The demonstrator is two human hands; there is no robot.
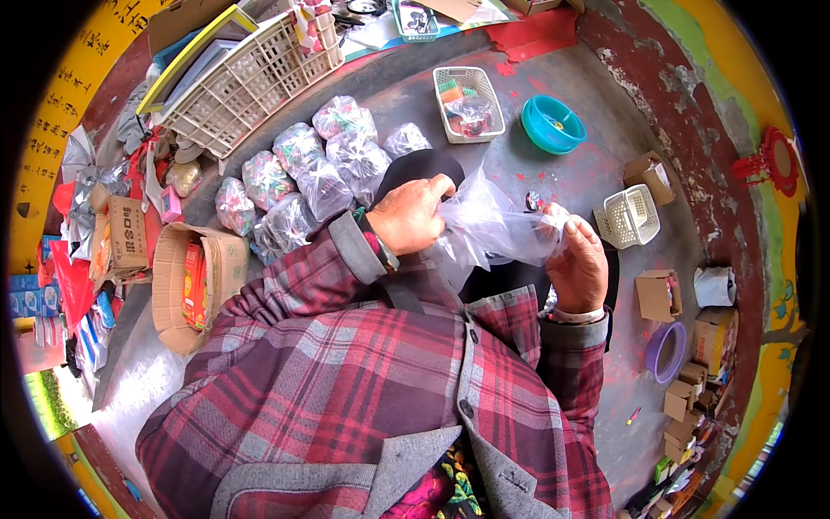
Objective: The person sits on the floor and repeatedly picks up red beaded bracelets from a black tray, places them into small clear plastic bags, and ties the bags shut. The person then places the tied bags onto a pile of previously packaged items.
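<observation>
A clear plastic bag (494,227) is stretched between my two hands, above my lap. My left hand (410,216) is closed on its gathered left side, with the thumb and fingers pinched together. On the other side, my right hand (577,266) grips the bag's edge between thumb and fingers. A small dark item (533,201) shows by the bag near my right fingertips; I cannot make out its kind. Several filled clear plastic bags (356,160) with colourful contents are clustered on the floor beyond my left hand.
A white basket (499,121) and teal basins (553,124) stand ahead. To the right are another white basket (628,216), a purple ring-shaped basin (666,353) and small cardboard boxes (659,295). At left are a cardboard box (164,285) and a large crate (251,86).
</observation>
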